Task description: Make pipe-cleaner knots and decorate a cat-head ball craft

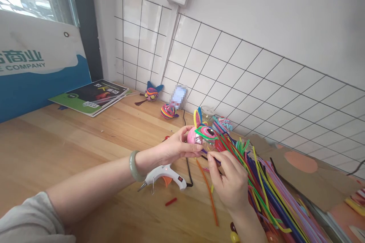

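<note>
My left hand (178,142) is closed around a clear ball ornament (192,136) partly covered in pink pipe cleaner. A green-rimmed eye with a black centre sits on the ball, and yellow and blue ear shapes stand up from its top. Close against the ball's underside, my right hand (229,178) pinches a purple pipe cleaner (204,152), most of it hidden by the fingers. Below my left wrist a white glue gun (171,179) lies on the table, its small light lit. An orange pipe cleaner (209,193) and a short red piece (171,201) lie nearby.
Bundled colourful pipe cleaners (273,186) spread along the right. Two decorated balls, one with blue ears (151,93) and one striped (167,111), stand by the wall near a blurred phone (179,97). Booklets (94,97) lie at the left. A wire grid (222,57) lines the wall.
</note>
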Tool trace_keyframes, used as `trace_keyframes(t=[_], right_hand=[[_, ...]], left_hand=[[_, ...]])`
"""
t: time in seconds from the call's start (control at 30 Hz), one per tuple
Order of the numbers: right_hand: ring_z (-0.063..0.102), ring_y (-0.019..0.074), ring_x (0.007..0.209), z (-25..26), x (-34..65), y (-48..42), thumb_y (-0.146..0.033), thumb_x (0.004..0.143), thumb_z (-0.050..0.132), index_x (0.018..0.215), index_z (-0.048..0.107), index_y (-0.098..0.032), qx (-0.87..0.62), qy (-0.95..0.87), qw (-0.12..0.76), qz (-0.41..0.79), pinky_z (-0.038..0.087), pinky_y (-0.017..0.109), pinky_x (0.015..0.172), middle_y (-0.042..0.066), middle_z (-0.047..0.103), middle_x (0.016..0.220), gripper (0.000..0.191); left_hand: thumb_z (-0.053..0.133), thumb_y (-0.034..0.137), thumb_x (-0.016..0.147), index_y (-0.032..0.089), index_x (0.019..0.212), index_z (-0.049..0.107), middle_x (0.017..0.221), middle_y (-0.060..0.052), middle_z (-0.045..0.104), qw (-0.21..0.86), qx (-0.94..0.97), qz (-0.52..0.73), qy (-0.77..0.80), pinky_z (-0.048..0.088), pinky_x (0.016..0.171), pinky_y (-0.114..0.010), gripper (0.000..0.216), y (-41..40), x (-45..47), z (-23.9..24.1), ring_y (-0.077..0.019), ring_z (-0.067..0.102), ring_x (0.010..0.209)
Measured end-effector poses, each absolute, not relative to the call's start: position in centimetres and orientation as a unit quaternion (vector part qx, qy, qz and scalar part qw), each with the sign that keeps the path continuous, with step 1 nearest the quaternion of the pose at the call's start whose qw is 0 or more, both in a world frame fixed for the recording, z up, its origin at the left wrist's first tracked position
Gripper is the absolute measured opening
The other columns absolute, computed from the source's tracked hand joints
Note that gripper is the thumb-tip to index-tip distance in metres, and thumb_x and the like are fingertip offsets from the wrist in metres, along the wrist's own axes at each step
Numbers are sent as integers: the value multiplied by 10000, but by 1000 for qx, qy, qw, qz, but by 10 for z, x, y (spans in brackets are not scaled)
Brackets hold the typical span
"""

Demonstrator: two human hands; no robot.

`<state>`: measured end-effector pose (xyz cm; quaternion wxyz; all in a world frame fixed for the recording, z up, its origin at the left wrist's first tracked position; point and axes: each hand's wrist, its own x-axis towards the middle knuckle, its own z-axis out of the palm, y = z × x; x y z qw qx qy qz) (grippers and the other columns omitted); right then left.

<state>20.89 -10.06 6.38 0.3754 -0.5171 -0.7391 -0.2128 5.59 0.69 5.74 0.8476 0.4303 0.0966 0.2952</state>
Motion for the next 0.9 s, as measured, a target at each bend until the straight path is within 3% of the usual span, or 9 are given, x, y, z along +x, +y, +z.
trace_keyframes(t=[0.67, 0.9], right_hand=[[579, 132, 665, 71, 216, -104, -153, 877, 553, 931, 638, -186, -547, -724, 384, -173, 478, 254, 617, 31, 594, 761, 106], [567, 122, 617, 73, 221, -105, -173, 882, 545, 921, 661, -188, -547, -730, 371, -173, 476, 251, 606, 23, 584, 735, 123]], left_hand=[[806, 167, 630, 230, 1254, 496, 1056, -65, 579, 838, 464, 268, 101, 486, 799, -319, 700, 7, 62, 48, -110, 590, 781], [821, 186, 608, 242, 1244, 525, 1092, -78, 574, 838, 464, 267, 105, 478, 844, -361, 703, 7, 59, 51, -130, 609, 815]])
